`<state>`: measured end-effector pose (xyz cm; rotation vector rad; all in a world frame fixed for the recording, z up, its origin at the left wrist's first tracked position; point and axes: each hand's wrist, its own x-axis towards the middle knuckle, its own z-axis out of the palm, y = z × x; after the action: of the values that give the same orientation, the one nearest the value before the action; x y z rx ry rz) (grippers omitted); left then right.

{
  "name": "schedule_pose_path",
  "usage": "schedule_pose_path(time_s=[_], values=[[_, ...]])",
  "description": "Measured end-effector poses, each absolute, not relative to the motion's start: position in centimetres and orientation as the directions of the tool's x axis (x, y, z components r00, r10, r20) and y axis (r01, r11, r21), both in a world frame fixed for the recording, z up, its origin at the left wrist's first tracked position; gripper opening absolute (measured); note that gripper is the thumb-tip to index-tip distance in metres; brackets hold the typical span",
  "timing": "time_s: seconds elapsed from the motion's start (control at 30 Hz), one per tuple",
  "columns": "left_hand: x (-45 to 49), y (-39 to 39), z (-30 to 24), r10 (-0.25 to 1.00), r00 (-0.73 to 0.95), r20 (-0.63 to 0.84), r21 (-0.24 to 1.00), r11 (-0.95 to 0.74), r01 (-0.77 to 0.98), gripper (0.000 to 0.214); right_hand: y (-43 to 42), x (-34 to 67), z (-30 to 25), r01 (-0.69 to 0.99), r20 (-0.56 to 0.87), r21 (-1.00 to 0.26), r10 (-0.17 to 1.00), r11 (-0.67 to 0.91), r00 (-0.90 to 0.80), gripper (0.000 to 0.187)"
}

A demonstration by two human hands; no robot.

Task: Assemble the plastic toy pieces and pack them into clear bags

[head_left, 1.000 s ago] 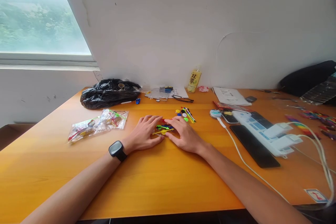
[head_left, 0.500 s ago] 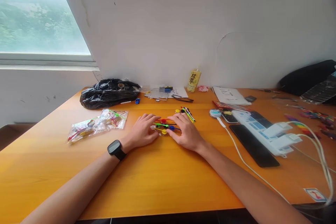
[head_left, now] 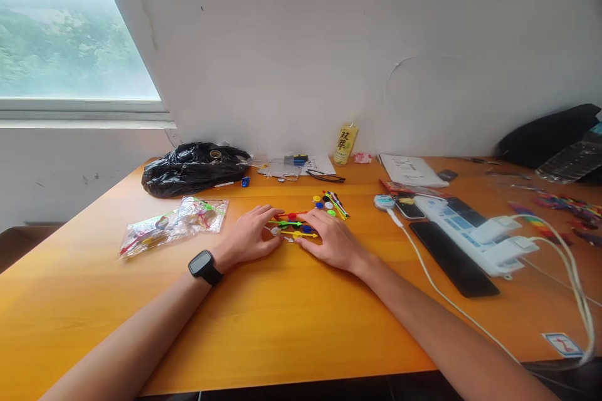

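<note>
Between my hands lies a small cluster of coloured plastic spinner arrows with round hubs, among them a red arrow [head_left: 291, 216], a green arrow [head_left: 289, 223] and a yellow arrow [head_left: 301, 235]. My left hand [head_left: 251, 235], below a black watch [head_left: 205, 266], rests at the cluster's left side, fingers apart and curved round it. From the right, my right hand [head_left: 336, 241] reaches over the arrow tips with bent, parted fingers, its thumb close to the yellow arrow. Some tips are hidden under that hand. Just behind it lie loose round hubs [head_left: 328, 205] and a bunch of thin arrows [head_left: 339, 205].
A clear packet of coloured parts [head_left: 160, 229] lies left, a black plastic bag [head_left: 192, 169] behind it. At the back stands a yellow drink carton [head_left: 345, 144]. A white power strip [head_left: 451, 225] with cables and a black phone [head_left: 454, 260] occupy the right.
My right hand has shifted slightly, its fingers lower and farther over the arrows. More round hubs show behind it. The yellow arrow's head now shows, pointing right. My left hand barely moved.
</note>
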<state>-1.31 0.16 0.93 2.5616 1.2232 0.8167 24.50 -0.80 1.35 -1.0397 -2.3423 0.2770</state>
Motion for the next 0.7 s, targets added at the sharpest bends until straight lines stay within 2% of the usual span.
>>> schedule_pose_path(time_s=[0.3, 0.5, 0.7], values=[[-1.27, 0.10, 0.83, 0.778, 0.507, 0.372, 0.431, -0.628, 0.648, 0.034, -0.68, 24.50, 1.07, 0.504, 0.414, -0.484, 0.695, 0.715, -0.589, 0.035], [-1.10, 0.15, 0.88, 0.747, 0.509, 0.428, 0.358, -0.658, 0.663, 0.043, -0.35, 24.52, 0.80, 0.517, 0.469, -0.414, 0.662, 0.750, -0.585, 0.033], [-1.01, 0.21, 0.72, 0.732, 0.539, 0.417, 0.387, -0.679, 0.624, 0.044, -0.49, 24.44, 1.01, 0.545, 0.496, -0.369, 0.655, 0.753, -0.570, 0.040]])
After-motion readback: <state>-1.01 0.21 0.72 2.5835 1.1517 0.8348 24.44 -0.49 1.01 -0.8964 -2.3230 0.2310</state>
